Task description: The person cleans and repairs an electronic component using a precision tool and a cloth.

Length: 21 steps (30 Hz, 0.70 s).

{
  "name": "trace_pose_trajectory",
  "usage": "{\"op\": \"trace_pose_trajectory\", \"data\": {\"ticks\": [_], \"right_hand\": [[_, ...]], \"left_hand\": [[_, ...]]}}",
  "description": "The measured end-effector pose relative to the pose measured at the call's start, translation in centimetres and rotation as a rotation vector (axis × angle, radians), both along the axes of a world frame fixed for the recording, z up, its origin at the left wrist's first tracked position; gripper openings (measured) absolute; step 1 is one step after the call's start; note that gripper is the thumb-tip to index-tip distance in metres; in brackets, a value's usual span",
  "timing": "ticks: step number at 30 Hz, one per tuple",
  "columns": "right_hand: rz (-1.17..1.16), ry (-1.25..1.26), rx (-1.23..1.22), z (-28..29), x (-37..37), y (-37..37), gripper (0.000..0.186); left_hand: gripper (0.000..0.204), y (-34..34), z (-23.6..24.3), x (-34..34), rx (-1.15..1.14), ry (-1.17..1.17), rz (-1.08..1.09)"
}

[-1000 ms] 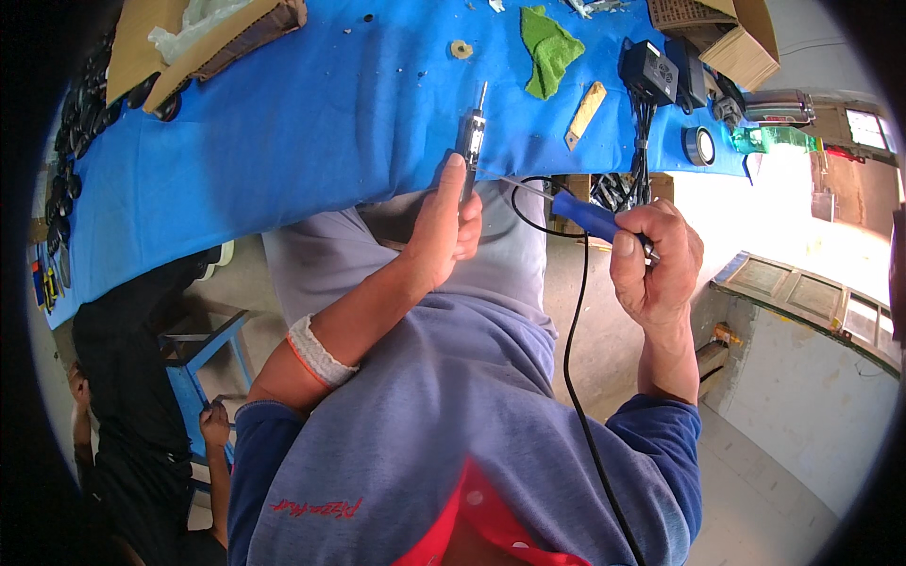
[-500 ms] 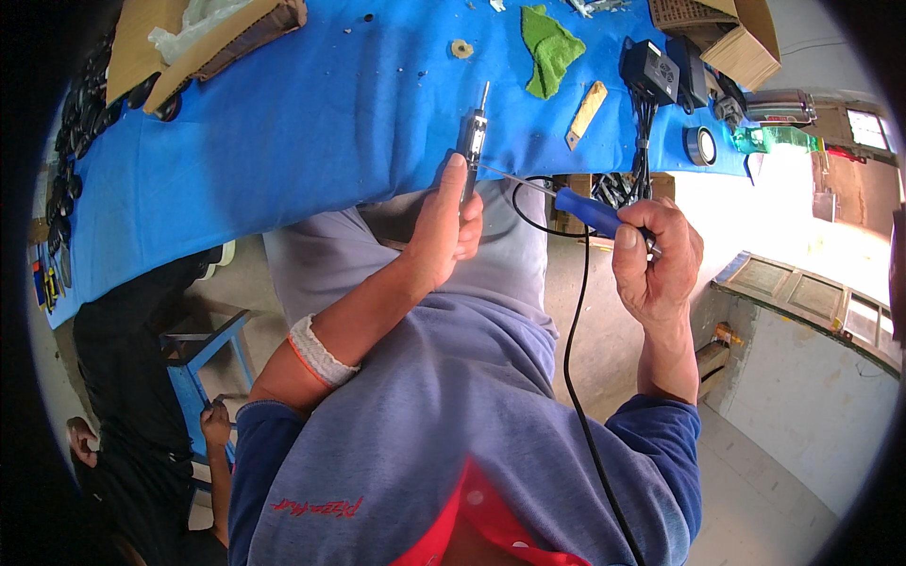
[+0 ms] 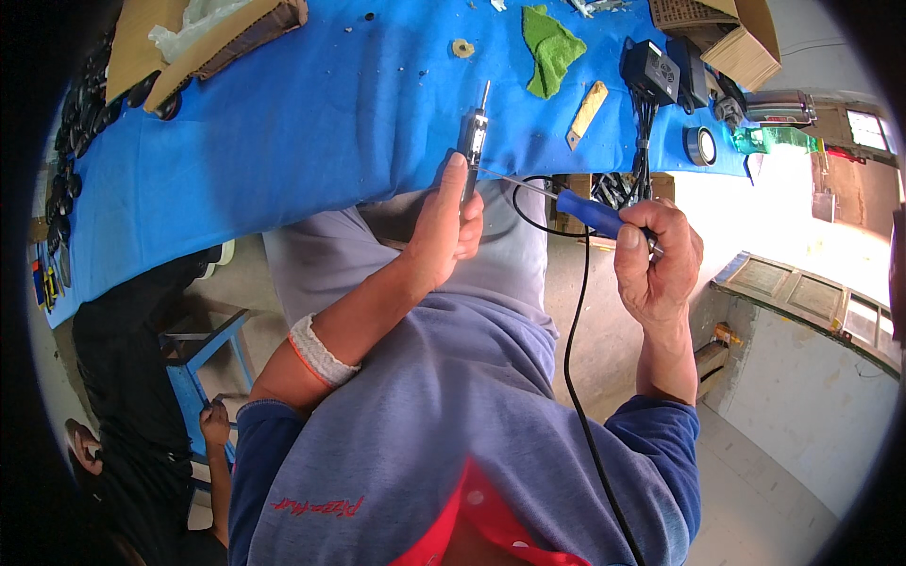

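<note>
My left hand (image 3: 441,224) is wrapped round a slim black-and-silver device (image 3: 475,139), held upright over the table's near edge. A thin metal rod sticks up from its top, and its middle seems to show bare inner parts; the lower end is hidden in my fingers. In my right hand (image 3: 661,257) is a screwdriver (image 3: 587,211) with a blue handle, gripped by the handle's end. Its thin shaft points left, and the tip reaches the device's side just above my left thumb. Whether the tip presses in or only touches, I cannot tell.
Blue cloth (image 3: 311,132) covers the table. On it lie a green rag (image 3: 550,52), a wood-coloured strip (image 3: 586,115), a black adapter (image 3: 651,72) and cardboard boxes (image 3: 746,47). A black cable (image 3: 568,358) runs down my front. Another person (image 3: 142,377) is at the left.
My hands, the device and the screwdriver stay almost exactly in place. At the lower left, the other person's far hand or foot has shifted slightly.
</note>
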State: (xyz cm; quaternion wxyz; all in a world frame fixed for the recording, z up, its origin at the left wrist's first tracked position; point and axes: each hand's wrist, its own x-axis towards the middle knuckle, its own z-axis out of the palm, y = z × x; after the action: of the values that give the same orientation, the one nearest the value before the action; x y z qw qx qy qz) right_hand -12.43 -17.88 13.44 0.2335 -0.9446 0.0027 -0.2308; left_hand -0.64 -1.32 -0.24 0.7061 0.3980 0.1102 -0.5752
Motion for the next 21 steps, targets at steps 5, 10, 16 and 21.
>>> {"op": "trace_pose_trajectory", "data": {"ticks": [5, 10, 16, 21], "right_hand": [[-0.012, -0.022, 0.02, -0.08, -0.05, -0.01, 0.01], [0.005, -0.038, 0.023, -0.61, -0.13, -0.14, 0.013], [-0.015, -0.009, 0.013, -0.19, -0.04, 0.0, 0.01], [0.006, -0.004, 0.105, 0.3, 0.38, 0.1, 0.011]], "left_hand": [[0.059, -0.05, -0.17, -0.04, 0.004, 0.0, 0.002], [0.059, -0.05, -0.42, -0.06, -0.001, 0.011, 0.005], [0.059, -0.07, -0.4, -0.09, -0.006, 0.014, 0.005], [0.059, -0.35, 0.16, -0.04, 0.033, -0.006, -0.004]]}}
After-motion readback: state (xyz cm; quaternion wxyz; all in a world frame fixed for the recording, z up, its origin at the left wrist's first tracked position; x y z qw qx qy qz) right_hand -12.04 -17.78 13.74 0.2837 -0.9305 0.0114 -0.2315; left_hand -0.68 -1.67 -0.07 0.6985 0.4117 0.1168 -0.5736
